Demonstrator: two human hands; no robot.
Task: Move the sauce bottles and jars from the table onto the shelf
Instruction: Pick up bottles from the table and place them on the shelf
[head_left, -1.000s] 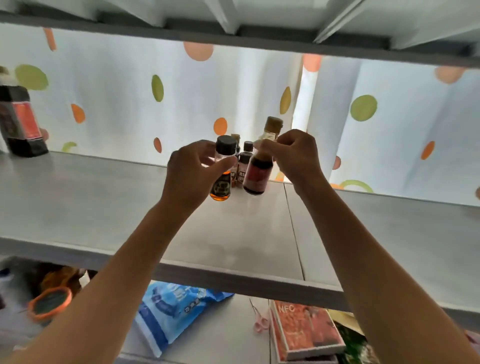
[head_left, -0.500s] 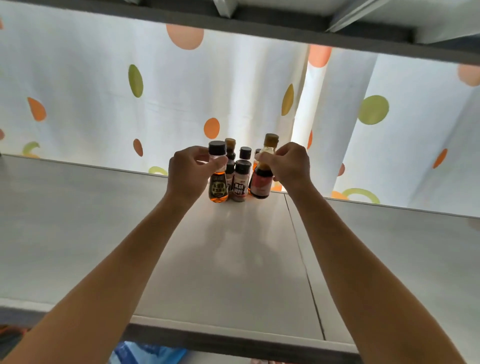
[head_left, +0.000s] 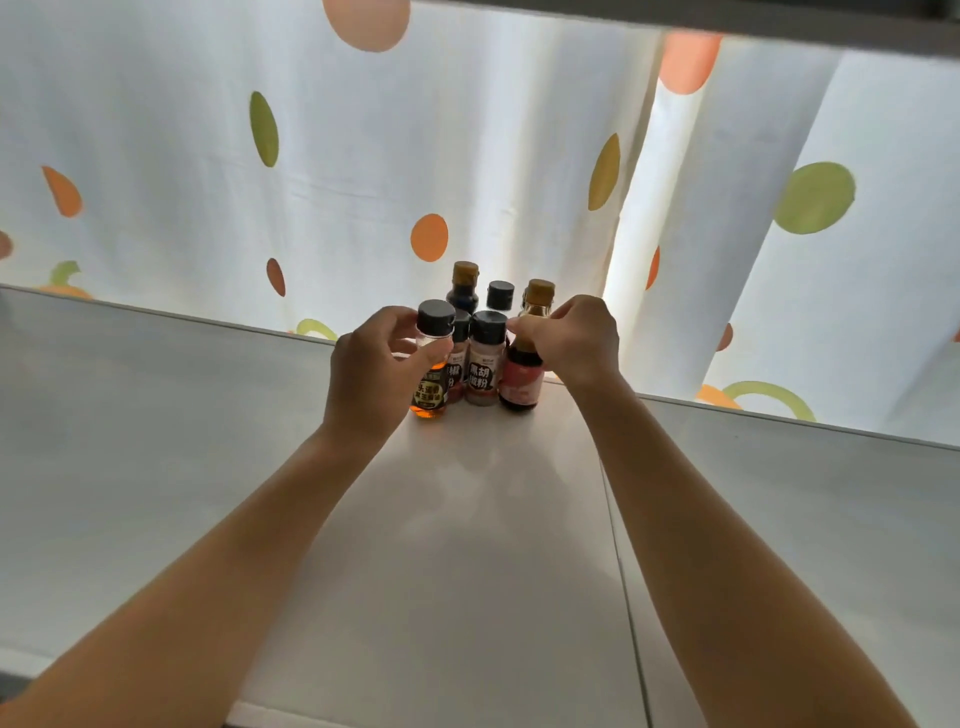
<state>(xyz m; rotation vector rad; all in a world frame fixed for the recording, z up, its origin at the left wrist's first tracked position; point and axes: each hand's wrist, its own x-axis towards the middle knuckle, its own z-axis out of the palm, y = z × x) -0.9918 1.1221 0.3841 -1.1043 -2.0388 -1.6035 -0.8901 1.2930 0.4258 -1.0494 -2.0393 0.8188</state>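
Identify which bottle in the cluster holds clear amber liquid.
The black-capped bottle gripped by the left hand, at the cluster's left end; the others look dark, reddish or powder-filled.

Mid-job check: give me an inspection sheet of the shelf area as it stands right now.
Surface: grey shelf, seam right of centre.
Job's things: amber oil bottle and dark sauce bottle at the front of a bottle cluster near the back edge; pepper shaker between them.
Clutter: nothing seen.
Grippers: left hand grips the amber oil bottle; right hand grips the dark sauce bottle's neck.
Cables: nothing seen.
Surroundings: dotted white curtain behind.
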